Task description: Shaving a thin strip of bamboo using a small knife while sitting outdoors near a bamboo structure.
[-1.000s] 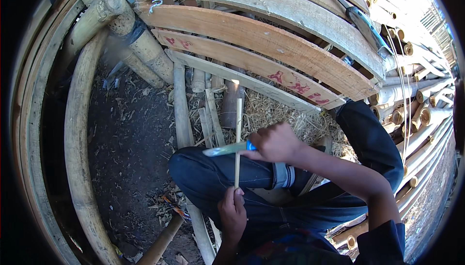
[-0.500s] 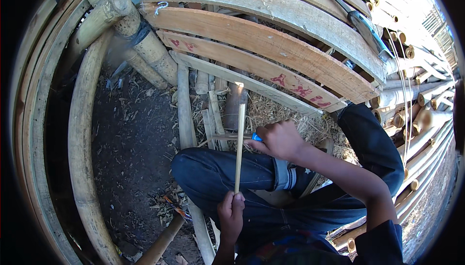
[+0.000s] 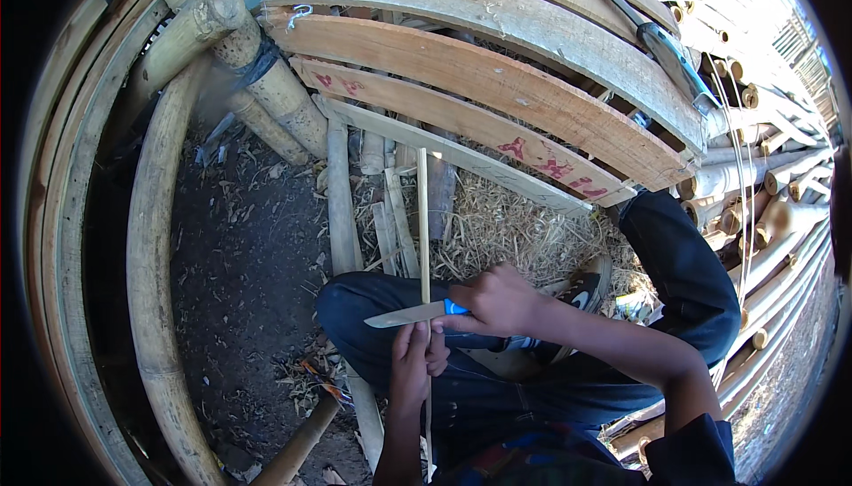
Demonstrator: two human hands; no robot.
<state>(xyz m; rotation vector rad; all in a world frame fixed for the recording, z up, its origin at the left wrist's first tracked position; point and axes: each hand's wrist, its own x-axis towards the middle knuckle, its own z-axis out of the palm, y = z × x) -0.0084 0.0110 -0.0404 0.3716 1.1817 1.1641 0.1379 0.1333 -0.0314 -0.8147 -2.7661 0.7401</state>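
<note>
A thin pale bamboo strip (image 3: pixel 423 220) stands nearly upright in front of me, its lower end running down past my lap. My left hand (image 3: pixel 417 353) is closed on it, thumb and fingers pinching it above my thigh. In my right hand (image 3: pixel 499 301) is a knife (image 3: pixel 406 316) with a blue handle, its blade pointing left. The blade lies across the strip just above my left fingers, touching or very near it. My right fingers are wrapped round the handle, so most of it is hidden.
A slatted wooden bench (image 3: pixel 479 60) stands ahead, with a long blue-handled tool (image 3: pixel 670 55) on it. Bamboo poles (image 3: pixel 754 166) are stacked at the right. A thick bamboo pole (image 3: pixel 151 273) curves along the left. Shavings (image 3: pixel 506 220) cover the ground under the bench.
The knife has come down and nearer to me, from the strip's middle to just above my left hand. My left hand has shifted up slightly, and the strip's top has moved up and left.
</note>
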